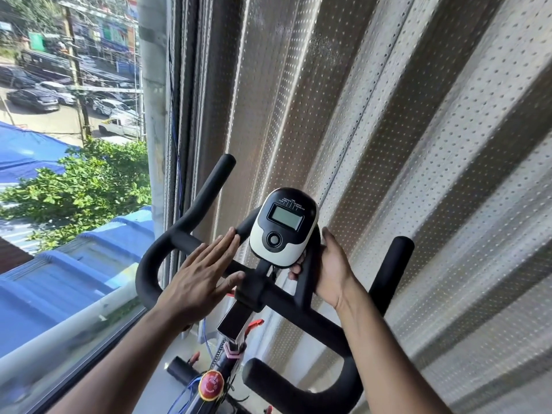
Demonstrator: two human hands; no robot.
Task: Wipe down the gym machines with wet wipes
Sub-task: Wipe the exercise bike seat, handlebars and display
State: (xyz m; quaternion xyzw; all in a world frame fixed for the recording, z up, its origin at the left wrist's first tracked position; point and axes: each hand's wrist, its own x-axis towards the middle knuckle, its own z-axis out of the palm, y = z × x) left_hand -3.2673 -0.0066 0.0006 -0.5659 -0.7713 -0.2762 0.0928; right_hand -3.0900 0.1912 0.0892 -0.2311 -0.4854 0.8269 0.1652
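The exercise bike (239,321) is stood close against a window (68,180), with a curtain of dotted vertical blinds (388,144) just behind its handlebar (167,249). One display console (283,227), white and black with a single round button, is mounted at the middle of the bar. The left hand (200,273) is held flat, fingers straight and pressed together, its fingertips touching the bar just left of the console. The right hand (325,271) is curled round the bar behind the console's right edge, with its fingertips showing beneath the housing. No wet wipe can be seen in either hand; whether one is hidden under the palms cannot be told. The step in hand is judged to be the steadying or wiping of the console area. A wipe would be called for next, then strokes along the bar's grips. Counted: one bike, one console, two hands, one red knob (211,384) on the frame below.
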